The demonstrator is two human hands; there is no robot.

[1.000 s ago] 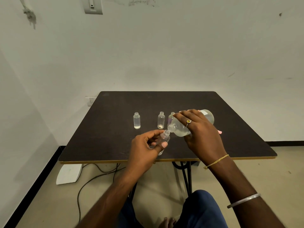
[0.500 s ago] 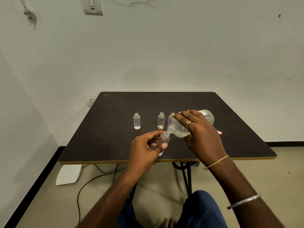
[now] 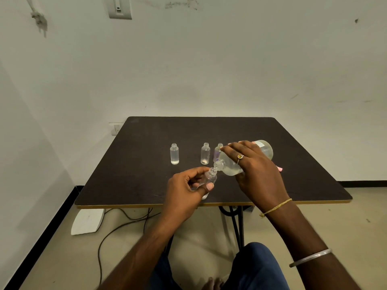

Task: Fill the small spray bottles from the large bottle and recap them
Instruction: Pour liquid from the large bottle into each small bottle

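My left hand [image 3: 184,189] grips a small clear spray bottle [image 3: 210,178], uncapped, tilted slightly over the table's front part. My right hand [image 3: 254,170] holds the large clear bottle [image 3: 230,166] tipped down to the left, its open neck touching the small bottle's mouth. Liquid fills the lower side of the large bottle. Three more small uncapped bottles stand upright behind: one at the left [image 3: 174,154], one in the middle [image 3: 205,154], and one [image 3: 218,152] partly hidden by my right hand.
The dark square table [image 3: 146,181] stands against a white wall. A pink object [image 3: 279,168] peeks out behind my right hand. Cables and a white board [image 3: 88,221] lie on the floor under the table's left side. My knees sit below the front edge.
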